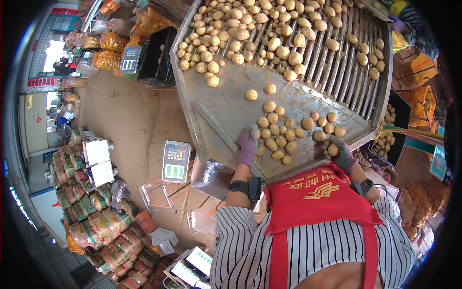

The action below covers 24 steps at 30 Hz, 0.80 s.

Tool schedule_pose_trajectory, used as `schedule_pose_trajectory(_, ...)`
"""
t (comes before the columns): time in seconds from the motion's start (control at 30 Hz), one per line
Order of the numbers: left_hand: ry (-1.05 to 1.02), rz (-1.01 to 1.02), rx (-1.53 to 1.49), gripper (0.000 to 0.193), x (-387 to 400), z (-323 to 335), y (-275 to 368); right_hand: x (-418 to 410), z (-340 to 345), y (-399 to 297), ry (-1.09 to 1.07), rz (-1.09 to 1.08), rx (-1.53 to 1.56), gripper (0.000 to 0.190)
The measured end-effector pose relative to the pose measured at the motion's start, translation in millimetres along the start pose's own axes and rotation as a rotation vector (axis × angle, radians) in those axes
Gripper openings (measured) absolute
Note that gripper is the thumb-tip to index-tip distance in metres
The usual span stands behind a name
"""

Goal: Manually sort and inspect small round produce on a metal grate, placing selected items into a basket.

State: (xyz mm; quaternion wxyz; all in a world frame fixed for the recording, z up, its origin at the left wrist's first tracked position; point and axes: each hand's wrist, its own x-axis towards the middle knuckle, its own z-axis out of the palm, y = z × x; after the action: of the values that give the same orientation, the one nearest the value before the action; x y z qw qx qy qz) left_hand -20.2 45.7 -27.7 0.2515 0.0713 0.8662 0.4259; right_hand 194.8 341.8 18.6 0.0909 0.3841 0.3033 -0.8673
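My left hand [248,144], in a purple and grey-green glove, is on edge beside a loose group of potatoes [280,141] on the metal tray [227,104]. Its palm side faces the potatoes and its fingertips touch the nearest ones. Gloved the same way, my right hand [343,155] curls around a single potato [332,149] at the tray's near right edge. More potatoes [319,136] lie just beyond its fingers. A raised metal strip [220,126] runs along the tray beside my left hand.
Potatoes [236,34] heap on the slatted metal rack [335,65] beyond the tray. Another person's gloved hand [397,24] is at the far right. Scales [176,161] and a carton [207,180] stand left; a black crate [400,108] of potatoes stands right.
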Motion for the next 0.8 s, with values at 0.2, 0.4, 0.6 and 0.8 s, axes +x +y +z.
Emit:
schedule_pose_trajectory(0.2, 0.072, 0.176, 0.058, 0.034, -14, 3, 14, 0, -5, 1, -0.037, -0.022, -0.015, 0.032)
schedule_pose_trajectory(0.4, -0.096, -0.153, 0.255, 0.037, -5, -17, 52, -3, -1, -1, -0.026, -0.02, 0.069, 0.032)
schedule_pose_trajectory(0.6, -0.073, 0.074, 0.287, 0.052, 61, -64, 74, -10, -4, -9, -0.121, -0.005, 0.01, 0.029)
schedule_pose_trajectory(0.8, 0.482, -0.018, 0.084, 0.063, 229, -133, 61, -14, -34, -13, 0.045, -0.73, -1.057, 0.03)
